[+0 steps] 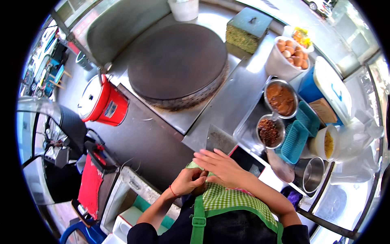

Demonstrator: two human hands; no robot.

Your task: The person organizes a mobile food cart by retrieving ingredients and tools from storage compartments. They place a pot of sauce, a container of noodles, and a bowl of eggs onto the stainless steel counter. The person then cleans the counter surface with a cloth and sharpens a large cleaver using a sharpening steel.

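My left hand (187,181) is held in front of the green checked apron (227,199), a red string round its wrist. Its fingers are curled in, and what they hold, if anything, is hidden. Just to its right, my right hand (219,166) stretches its fingers out flat over the left fingertips, palm down. Nothing shows in the right hand. Beyond both hands, at the counter's near edge, lies a flat metal scraper blade (219,139). A large round dark griddle (177,61) stands farther off, its surface bare.
To the right are a bowl of brown sauce (281,99), a bowl of chili flakes (268,131), teal baskets (296,140), a bucket of eggs (273,61) and a steel pot (313,175). A red bucket (114,103) stands left of the griddle, a metal-lidded box (248,30) beyond it.
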